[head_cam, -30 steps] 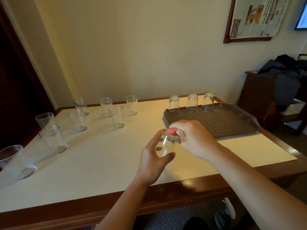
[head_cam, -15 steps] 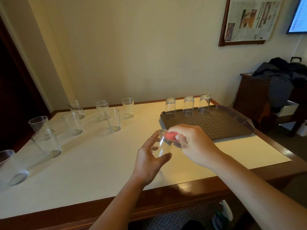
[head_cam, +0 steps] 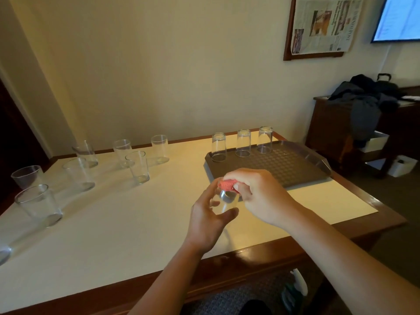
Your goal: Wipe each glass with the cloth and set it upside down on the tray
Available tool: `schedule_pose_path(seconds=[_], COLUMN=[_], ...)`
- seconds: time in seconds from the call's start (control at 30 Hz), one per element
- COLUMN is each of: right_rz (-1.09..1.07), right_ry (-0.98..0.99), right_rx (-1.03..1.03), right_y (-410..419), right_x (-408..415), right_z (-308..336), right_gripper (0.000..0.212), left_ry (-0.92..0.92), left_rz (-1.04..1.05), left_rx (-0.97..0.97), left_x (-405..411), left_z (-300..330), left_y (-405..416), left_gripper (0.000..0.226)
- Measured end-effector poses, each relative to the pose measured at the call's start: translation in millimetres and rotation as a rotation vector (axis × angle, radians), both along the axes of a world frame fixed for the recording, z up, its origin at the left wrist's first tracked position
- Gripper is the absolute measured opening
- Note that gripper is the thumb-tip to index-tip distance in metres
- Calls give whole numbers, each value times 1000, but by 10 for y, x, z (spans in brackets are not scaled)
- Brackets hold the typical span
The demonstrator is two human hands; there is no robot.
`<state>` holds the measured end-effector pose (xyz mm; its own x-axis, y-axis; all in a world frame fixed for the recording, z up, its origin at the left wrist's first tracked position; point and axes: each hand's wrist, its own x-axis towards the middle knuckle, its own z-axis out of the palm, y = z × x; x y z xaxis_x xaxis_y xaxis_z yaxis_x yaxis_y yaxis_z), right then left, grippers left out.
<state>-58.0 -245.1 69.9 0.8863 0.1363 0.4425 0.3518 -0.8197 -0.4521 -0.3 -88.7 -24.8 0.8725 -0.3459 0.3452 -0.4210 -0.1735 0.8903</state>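
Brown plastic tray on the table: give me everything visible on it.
The brown plastic tray is rectangular with a raised rim, rounded corners and a textured grid floor. It lies flat on the right side of the white-topped table, near the wall. Three clear glasses stand upside down in a row along its far edge. Neither hand touches it.

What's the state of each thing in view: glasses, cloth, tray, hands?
held glass: in left hand, being wiped
red cloth: bunched, pressed into the held glass
left hand: grip around the held glass
right hand: grip on the red cloth
three tray glasses: upside down, in a row
tray: on table, mostly unfilled
table glasses: upright, waiting
wall screen: lit
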Motion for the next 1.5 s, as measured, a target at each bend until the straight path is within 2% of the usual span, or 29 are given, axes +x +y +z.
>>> schedule_pose_path(seconds=[0.1, 0.3, 0.43, 0.6, 0.7, 0.77, 1.2, 1.27, 1.33, 1.43, 1.5], right_rz=[-55, -491, -661, -545, -455, -444, -434, -438, -439, -434, -436], right_ry=[122, 211, 280, 353, 407, 402, 423, 427, 424, 433, 447], right_rx=[83, 150, 89, -119, -203, -228, -254, -244, -238, -229, -228], right_y=[-301, -1349, -1742, -1975, -1996, -1997, -2083, -2093, -2102, -2108, -2098], right_x=[-91, -16, 28, 32, 25, 23, 71, 85, 89, 99, 102], right_z=[38, -489, -853, -1092, -1087, -1102, -1128, -1145, -1155, -1153, -1146], right_gripper=[29, 36, 40, 38, 62, 72, 90, 93, 93, 93, 94], left_ry=[24, 86, 76, 83, 99, 108, 97, 4, -243, -654, -771], left_rz=[-9, -33, 4, 28, 41, 34, -17, -9, 34, 17, -5], left_rx=[-49, -182, -170, -159, -91, -39, 147, 248, 429, 670, 802], left_x=[41, 177, 434, 795, 1020, 1158, 1463, 1476, 1471, 1480, 1536], left_z=[34, 268, 322, 345, 278, 207, 49, 64, 66, 52, 64], left_y=[-88, -549, -1008, -1605, -1924, -2088, -2667, -2639, -2531, -2367, -2343], left_gripper=[68, 53, 59, 73, 74, 76, 87, 98, 102, 84, 77])
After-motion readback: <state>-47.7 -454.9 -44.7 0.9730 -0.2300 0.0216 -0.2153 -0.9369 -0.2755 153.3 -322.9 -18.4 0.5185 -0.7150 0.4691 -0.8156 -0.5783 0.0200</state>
